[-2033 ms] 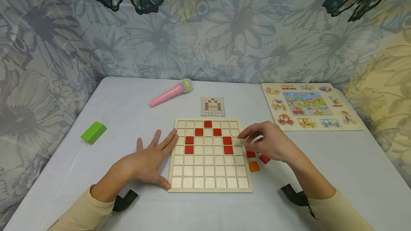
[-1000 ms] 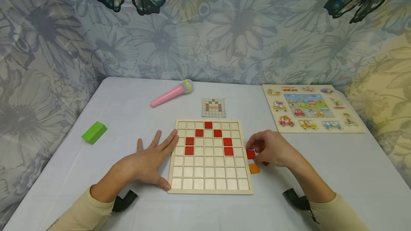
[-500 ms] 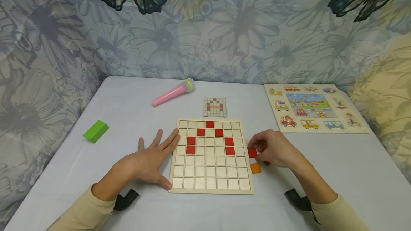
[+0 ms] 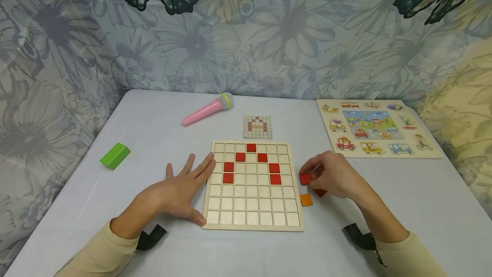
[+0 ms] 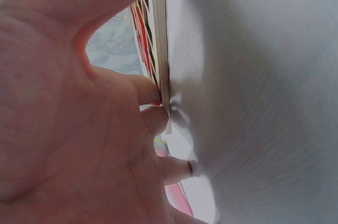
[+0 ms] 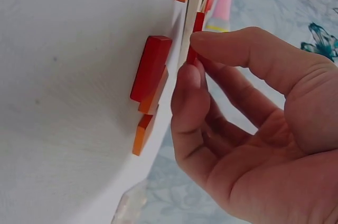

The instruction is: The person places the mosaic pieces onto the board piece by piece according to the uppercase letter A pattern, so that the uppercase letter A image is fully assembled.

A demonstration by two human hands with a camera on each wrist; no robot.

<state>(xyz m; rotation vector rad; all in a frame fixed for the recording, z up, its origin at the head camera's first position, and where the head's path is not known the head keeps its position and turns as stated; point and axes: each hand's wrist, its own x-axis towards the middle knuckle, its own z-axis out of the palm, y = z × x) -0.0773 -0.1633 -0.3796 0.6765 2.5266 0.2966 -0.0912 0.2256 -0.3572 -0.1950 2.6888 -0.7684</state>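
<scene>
A wooden grid board point(image 4: 251, 228) lies mid-table, with several red tiles set in an arch in its upper cells. My left hand point(image 4: 173, 198) is spread along its left side; two fingertips touch the edge and the thumb touches the lower left corner. Just off the right side, my right hand point(image 4: 330, 176) pinches a red square tile point(image 4: 305, 178) between thumb and fingers; the right wrist view shows this tile point(image 6: 198, 23) raised off the cloth. Under that hand lies another red tile point(image 4: 320, 193), beside an orange tile point(image 4: 306, 200). More orange tiles point(image 6: 142, 134) show in the right wrist view.
Behind the board lies a small pattern card point(image 4: 257, 127) with a similar grid. A pink toy microphone point(image 4: 205, 111) is at the back, a green block point(image 4: 115, 156) at the left. A picture puzzle board point(image 4: 378, 151) occupies the back right.
My right hand came down from the board's right edge to the loose tiles, took hold of a red one and raised it slightly. The left hand stays in place.
</scene>
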